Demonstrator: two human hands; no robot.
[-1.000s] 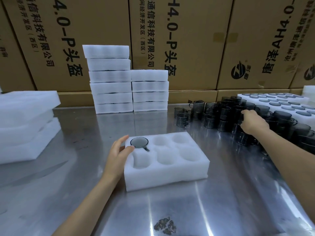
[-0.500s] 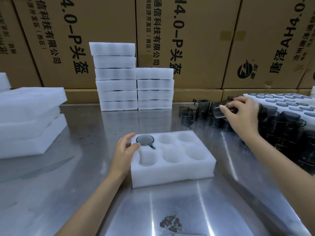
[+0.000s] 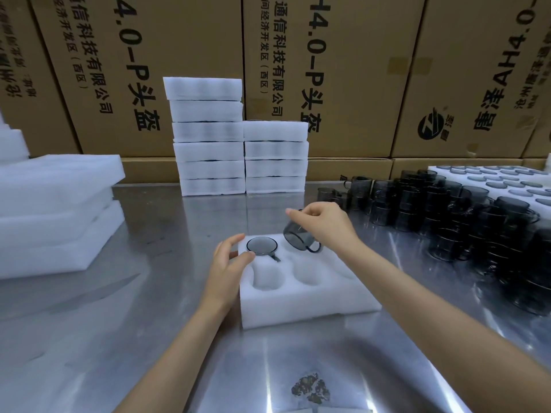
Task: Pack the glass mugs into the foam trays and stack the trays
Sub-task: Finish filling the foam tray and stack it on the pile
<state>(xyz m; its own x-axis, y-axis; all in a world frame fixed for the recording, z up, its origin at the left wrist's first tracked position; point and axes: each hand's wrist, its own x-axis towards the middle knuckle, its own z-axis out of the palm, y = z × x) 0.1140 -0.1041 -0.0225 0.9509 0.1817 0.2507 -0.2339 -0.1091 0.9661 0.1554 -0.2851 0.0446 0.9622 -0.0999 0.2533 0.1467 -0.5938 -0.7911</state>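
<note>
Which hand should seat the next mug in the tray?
The right hand: it already holds a tilted glass mug over the foam tray, beside the seated mug. The left hand rests against the tray's left edge.

both forearms are bare from wrist to the frame edge, with no sleeve showing. the left hand (image 3: pixel 228 265) and right hand (image 3: pixel 323 226) wear no gloves, rings, watch or bracelet. the fingernails look short and unpainted; both arms are slim.
</note>
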